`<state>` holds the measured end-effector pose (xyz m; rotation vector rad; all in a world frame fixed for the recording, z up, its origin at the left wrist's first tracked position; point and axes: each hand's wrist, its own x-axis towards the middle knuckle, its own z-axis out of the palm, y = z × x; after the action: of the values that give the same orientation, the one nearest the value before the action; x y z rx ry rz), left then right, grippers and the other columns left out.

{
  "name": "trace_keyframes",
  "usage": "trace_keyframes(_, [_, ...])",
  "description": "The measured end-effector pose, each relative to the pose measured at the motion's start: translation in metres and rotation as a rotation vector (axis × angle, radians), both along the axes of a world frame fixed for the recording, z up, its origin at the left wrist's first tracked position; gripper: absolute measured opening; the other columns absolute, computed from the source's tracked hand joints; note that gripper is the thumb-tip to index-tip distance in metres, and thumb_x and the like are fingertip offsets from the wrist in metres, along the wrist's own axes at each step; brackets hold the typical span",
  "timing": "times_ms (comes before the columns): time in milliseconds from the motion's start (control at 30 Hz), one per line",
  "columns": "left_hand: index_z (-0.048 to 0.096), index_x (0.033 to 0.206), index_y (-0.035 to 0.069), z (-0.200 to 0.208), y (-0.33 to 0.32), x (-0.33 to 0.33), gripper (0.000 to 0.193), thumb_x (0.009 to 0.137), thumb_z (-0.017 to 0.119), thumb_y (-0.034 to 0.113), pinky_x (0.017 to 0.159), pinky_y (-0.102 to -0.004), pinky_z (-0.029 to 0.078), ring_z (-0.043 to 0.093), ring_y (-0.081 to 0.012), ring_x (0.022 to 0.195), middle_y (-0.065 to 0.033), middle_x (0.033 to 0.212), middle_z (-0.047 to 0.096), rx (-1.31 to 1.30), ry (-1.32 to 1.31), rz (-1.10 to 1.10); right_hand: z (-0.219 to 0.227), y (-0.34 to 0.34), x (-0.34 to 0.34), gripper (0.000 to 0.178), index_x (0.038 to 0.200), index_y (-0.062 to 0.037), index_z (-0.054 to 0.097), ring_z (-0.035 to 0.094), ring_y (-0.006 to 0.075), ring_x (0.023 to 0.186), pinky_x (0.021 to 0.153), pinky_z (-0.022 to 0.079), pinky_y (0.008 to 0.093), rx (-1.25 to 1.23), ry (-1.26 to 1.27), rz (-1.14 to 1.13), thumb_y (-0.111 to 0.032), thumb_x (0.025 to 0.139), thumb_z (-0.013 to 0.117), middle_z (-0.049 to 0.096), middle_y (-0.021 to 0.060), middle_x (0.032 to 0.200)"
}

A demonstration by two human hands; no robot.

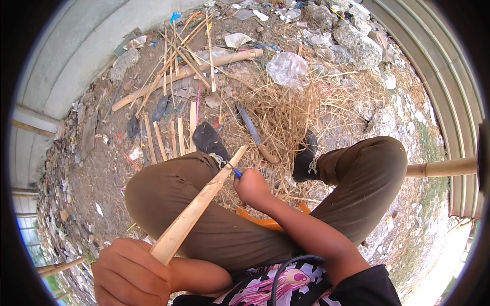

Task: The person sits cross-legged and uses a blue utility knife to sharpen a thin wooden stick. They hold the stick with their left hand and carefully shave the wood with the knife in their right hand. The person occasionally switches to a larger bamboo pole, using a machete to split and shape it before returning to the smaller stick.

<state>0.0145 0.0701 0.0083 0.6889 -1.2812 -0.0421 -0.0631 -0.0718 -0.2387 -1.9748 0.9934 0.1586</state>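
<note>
My left hand (130,275) grips the near end of a pale split bamboo slat (201,203) that slants up and away over my left knee. My right hand (251,187) is closed on a small blue-handled tool (236,172), whose tip meets the slat's right edge near its far end. I sit low with both knees bent, in brown trousers (204,224) and black shoes (209,140), over an orange seat (265,220).
Dry straw (286,112) covers the ground ahead. A machete (255,133) lies in the straw. A long bamboo pole (189,71), several cut slats (168,135) and thin sticks lie at the left. Rubble and plastic scraps lie at the back, metal walls flank both sides, and a bamboo pole (441,167) juts from the right.
</note>
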Motion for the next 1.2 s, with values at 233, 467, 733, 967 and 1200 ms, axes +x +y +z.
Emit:
trace_keyframes(233, [0.048, 0.068, 0.014, -0.003, -0.004, -0.004, 0.070, 0.084, 0.037, 0.081, 0.039, -0.0200, 0.037, 0.042, -0.0064, 0.045, 0.0046, 0.058, 0.044, -0.073, 0.027, 0.073, -0.006, -0.003, 0.003, 0.029, 0.081, 0.0036, 0.069, 0.067, 0.0411, 0.077, 0.072, 0.054, 0.0476, -0.006, 0.072, 0.004, -0.024, 0.085, 0.061, 0.067, 0.0241, 0.080])
trace_keyframes(467, [0.048, 0.068, 0.015, -0.004, -0.005, -0.004, 0.069, 0.083, 0.036, 0.082, 0.039, -0.0200, 0.038, 0.043, -0.0065, 0.045, 0.0051, 0.059, 0.044, -0.076, -0.009, 0.096, -0.018, -0.007, 0.008, 0.035, 0.077, 0.0062, 0.066, 0.066, 0.0439, 0.076, 0.071, 0.053, 0.0495, -0.010, 0.084, -0.069, -0.026, 0.088, 0.059, 0.066, 0.0277, 0.079])
trace_keyframes(733, [0.049, 0.068, 0.018, -0.009, -0.004, -0.002, 0.056, 0.088, 0.045, 0.071, 0.045, -0.0195, 0.040, 0.047, -0.0048, 0.051, 0.0081, 0.063, 0.047, -0.086, 0.011, 0.050, -0.036, -0.019, 0.010, 0.033, 0.083, 0.0054, 0.068, 0.067, 0.0423, 0.081, 0.075, 0.053, 0.0486, -0.013, 0.132, -0.070, -0.026, 0.087, 0.060, 0.067, 0.0270, 0.084])
trace_keyframes(967, [0.048, 0.066, 0.019, -0.003, -0.006, 0.001, 0.053, 0.090, 0.049, 0.065, 0.042, -0.0180, 0.040, 0.046, -0.0015, 0.048, 0.0097, 0.055, 0.043, -0.045, -0.025, 0.052, -0.042, -0.021, 0.017, 0.031, 0.088, 0.0051, 0.068, 0.067, 0.0421, 0.084, 0.077, 0.053, 0.0474, 0.013, 0.153, -0.104, -0.025, 0.087, 0.061, 0.067, 0.0271, 0.088])
trace_keyframes(1200, [0.047, 0.061, 0.019, -0.001, -0.016, -0.002, 0.054, 0.088, 0.052, 0.066, 0.039, -0.0146, 0.037, 0.045, 0.0008, 0.045, 0.0105, 0.053, 0.042, -0.037, -0.006, 0.029, -0.076, -0.030, 0.024, 0.032, 0.093, 0.0042, 0.069, 0.067, 0.0406, 0.090, 0.081, 0.053, 0.0462, 0.022, 0.239, -0.172, -0.026, 0.086, 0.061, 0.068, 0.0250, 0.094])
